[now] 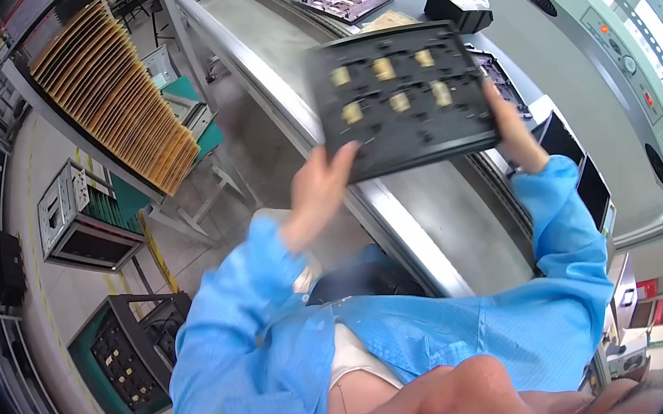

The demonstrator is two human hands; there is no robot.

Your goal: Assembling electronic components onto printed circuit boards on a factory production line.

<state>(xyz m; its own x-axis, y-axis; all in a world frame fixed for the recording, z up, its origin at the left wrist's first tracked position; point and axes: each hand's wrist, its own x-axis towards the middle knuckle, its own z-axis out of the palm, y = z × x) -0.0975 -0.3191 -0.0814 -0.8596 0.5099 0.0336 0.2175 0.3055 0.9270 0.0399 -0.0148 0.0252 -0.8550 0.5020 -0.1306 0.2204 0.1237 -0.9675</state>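
A black rectangular tray (413,131) is held up over the metal conveyor rails, tilted toward me. Two rows of small pale-yellow pieces (384,69) sit on its face. My left hand (318,189) grips its lower left corner, thumb on the front edge. Along the right edge, my right hand (514,131) is closed on the tray. The fingers of both hands behind the tray are hidden, and the tray's left side is a little blurred.
A similar dark tray (344,0) lies at the far end of the line, near a black bin (459,7) with clear plastic in it. To the left stands a rack of many brown boards (116,101). Below it is a metal magazine (88,210). A machine panel (628,63) rises at right.
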